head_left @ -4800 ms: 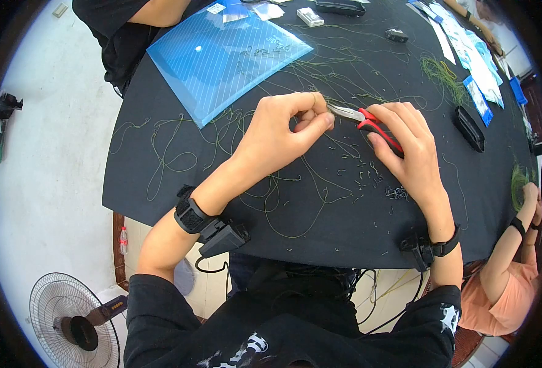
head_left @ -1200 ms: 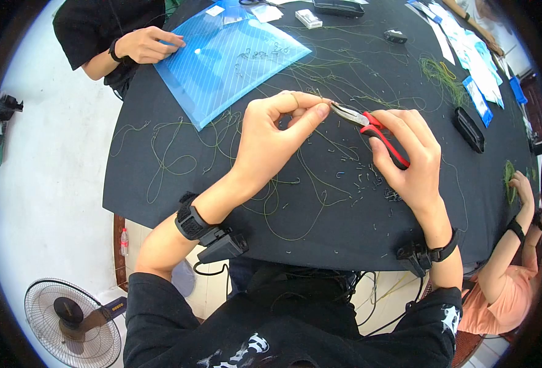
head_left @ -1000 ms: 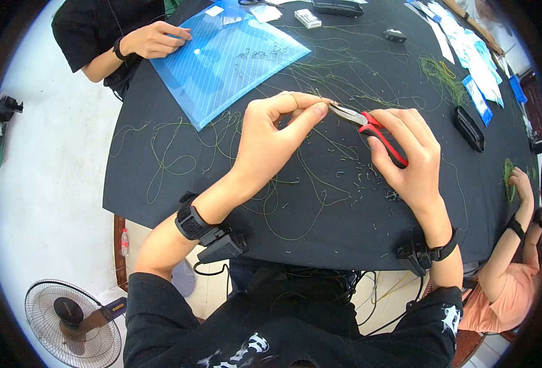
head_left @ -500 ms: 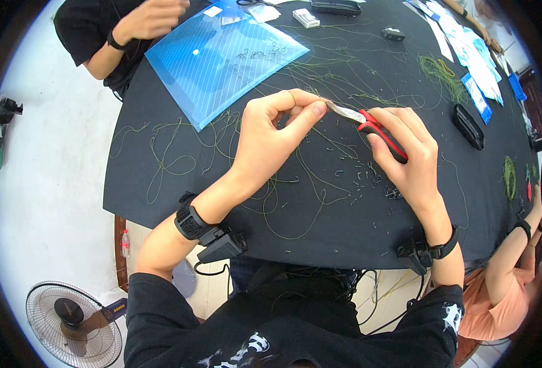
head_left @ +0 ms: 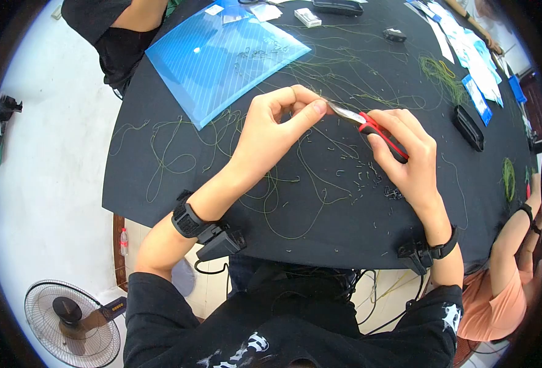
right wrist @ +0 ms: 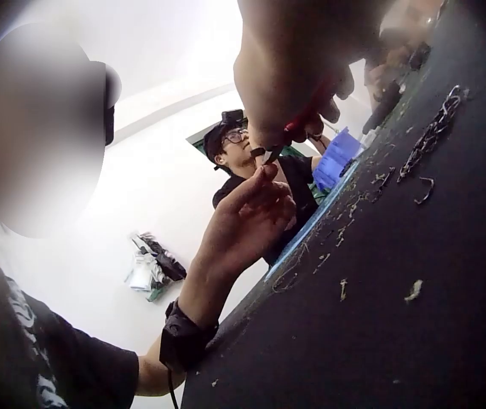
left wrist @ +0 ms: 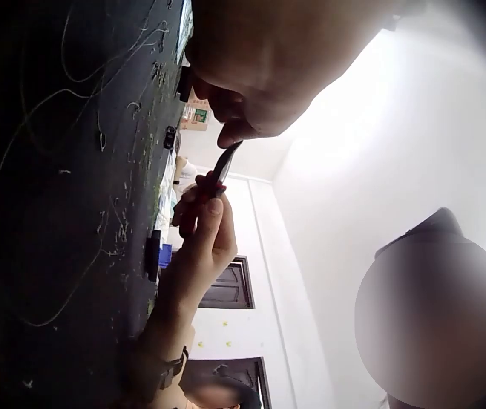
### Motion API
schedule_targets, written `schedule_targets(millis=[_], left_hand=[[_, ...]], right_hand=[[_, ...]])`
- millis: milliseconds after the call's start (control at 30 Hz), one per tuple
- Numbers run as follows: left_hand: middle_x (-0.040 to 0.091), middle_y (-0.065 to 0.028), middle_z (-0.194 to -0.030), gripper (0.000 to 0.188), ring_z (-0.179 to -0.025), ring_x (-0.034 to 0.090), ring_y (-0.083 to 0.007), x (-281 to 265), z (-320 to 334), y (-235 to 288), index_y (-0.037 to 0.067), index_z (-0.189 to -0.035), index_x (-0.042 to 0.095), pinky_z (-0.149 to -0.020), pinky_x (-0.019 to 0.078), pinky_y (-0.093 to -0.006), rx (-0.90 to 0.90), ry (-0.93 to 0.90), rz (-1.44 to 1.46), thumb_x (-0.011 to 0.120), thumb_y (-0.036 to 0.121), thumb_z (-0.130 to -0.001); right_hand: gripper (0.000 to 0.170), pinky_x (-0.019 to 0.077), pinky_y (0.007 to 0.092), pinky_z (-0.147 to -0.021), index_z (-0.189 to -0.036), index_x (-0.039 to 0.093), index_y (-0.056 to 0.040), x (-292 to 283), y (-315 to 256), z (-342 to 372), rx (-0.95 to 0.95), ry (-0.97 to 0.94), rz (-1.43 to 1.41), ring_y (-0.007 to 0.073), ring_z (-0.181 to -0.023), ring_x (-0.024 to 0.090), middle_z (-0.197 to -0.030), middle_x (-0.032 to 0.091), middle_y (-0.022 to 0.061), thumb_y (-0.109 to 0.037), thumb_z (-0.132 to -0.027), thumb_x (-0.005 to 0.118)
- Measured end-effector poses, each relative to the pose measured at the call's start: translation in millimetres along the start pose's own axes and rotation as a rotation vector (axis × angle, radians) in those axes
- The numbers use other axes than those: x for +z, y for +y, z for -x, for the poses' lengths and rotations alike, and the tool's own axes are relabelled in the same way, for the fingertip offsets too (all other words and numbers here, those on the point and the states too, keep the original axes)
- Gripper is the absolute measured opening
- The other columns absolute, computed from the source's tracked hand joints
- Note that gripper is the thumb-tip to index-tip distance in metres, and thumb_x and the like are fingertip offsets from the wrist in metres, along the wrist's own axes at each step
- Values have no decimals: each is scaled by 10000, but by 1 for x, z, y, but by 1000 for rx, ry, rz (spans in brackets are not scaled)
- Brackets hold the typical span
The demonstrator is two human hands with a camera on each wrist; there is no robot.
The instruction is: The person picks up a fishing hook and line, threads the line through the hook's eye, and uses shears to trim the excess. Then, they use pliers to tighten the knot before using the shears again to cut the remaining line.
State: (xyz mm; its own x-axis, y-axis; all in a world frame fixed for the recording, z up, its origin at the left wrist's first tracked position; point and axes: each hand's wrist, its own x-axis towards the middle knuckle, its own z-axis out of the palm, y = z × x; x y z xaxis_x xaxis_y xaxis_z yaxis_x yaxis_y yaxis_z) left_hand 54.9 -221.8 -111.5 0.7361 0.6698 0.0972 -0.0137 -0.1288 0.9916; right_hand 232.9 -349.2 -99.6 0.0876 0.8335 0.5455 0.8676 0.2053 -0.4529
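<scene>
Above the black table, my right hand grips red-and-black pliers, their metal jaws angled up-left to my left fingertips. My left hand pinches something tiny between thumb and index finger, too small and covered to identify. The plier tips meet or nearly meet that pinch. In the left wrist view the pliers reach from the right hand up to the left fingers. The right wrist view shows the left hand at the plier tips. Small hooks and bits lie beneath the hands, among green line.
A blue folder with small hooks on it lies at the upper left. Black trays, a white box and tangled line lie farther out. Other people sit at the left and right edges; a fan stands at lower left.
The pliers and both hands have shifted slightly up and left. The neighbour's hand at upper left has left the folder, and the person at right has let go of the green line bundle.
</scene>
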Motion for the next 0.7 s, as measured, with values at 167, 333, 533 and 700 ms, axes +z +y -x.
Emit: schedule_targets(millis=[167,333,533,700], left_hand=[[605,16,-797,173,-727,491,-26,-1,-3,-7,19,-893,633,-661,367,-185,98,-21,-128,573,182,-889],[593,-1,-791,163,-737,497,-43,-1,-1,-1,6,-845,608,-660,383,-200,146,-8,-289,555,153,-889],[582,-9,-790,138,-743,500,-45,0,-2,-2,0,-829,588,-658,387,-195,190,-34,-301,549,118,-888],[480,-12,-596,104,-550,340,-88,6,-3,-5,21,-742,611,-543,313,-250,261,53,-231,585,92,-814]], right_hand=[[214,487,321,-669,-927,641,-35,0,1,1,-19,14,44,254,-764,611,-856,629,102,-91,-723,669],[203,489,316,-629,-924,642,-30,2,3,3,43,10,-4,259,-724,617,-845,627,108,-99,-735,667],[203,489,307,-620,-931,641,-20,3,5,3,86,0,-46,250,-692,624,-825,632,119,-110,-749,662],[198,486,300,-617,-941,642,-13,1,4,1,136,-43,-76,225,-689,632,-814,638,118,-114,-770,644]])
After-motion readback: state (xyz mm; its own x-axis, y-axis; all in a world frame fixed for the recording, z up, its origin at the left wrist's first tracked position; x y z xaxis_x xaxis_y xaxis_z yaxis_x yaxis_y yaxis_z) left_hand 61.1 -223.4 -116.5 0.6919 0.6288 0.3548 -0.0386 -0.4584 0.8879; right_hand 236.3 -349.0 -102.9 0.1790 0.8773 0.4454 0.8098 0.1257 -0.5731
